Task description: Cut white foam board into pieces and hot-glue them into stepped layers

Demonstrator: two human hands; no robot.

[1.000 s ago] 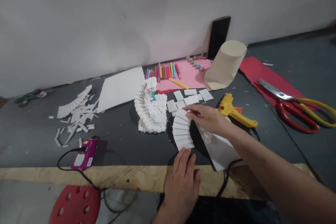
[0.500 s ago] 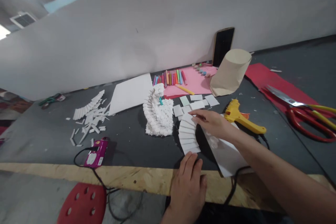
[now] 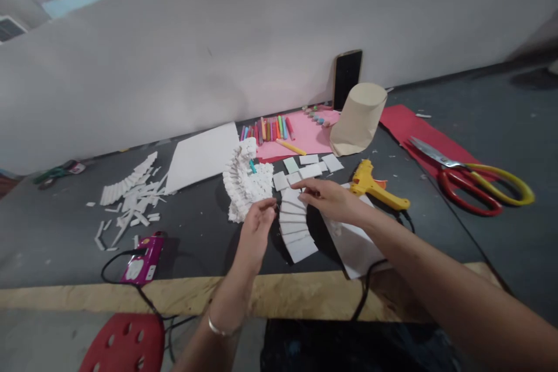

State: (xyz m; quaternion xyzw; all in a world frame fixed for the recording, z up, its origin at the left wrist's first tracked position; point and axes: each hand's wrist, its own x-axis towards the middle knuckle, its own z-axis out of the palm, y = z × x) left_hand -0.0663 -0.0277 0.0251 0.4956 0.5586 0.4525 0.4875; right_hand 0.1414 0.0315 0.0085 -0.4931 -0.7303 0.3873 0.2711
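Observation:
A curved row of overlapping white rectangular pieces (image 3: pixel 293 227) lies flat on the dark table between my hands. My right hand (image 3: pixel 329 200) reaches over the far end of this row, its fingers stretched out with the tips at the top piece. Left of the row, my left hand (image 3: pixel 255 232) has its thumb and fingertips drawn together; whatever they pinch is too small to make out. Just beyond that hand stands a rough white model (image 3: pixel 248 183) with stair-like rows and a small teal part. Several loose white pieces (image 3: pixel 310 170) lie beyond my right fingers.
A yellow glue gun (image 3: pixel 375 186) rests near a white board (image 3: pixel 355 250) under my right forearm. Farther right lie large scissors (image 3: pixel 462 174). A beige cylinder (image 3: pixel 360 119), a phone (image 3: pixel 347 78) and coloured sticks (image 3: pixel 268 129) are at the back. White scraps (image 3: pixel 135 192) spread left.
My left hand has lifted from the table's front edge and moved forward, left of the row. My right hand stays over the row's far end. The whole view has shifted somewhat.

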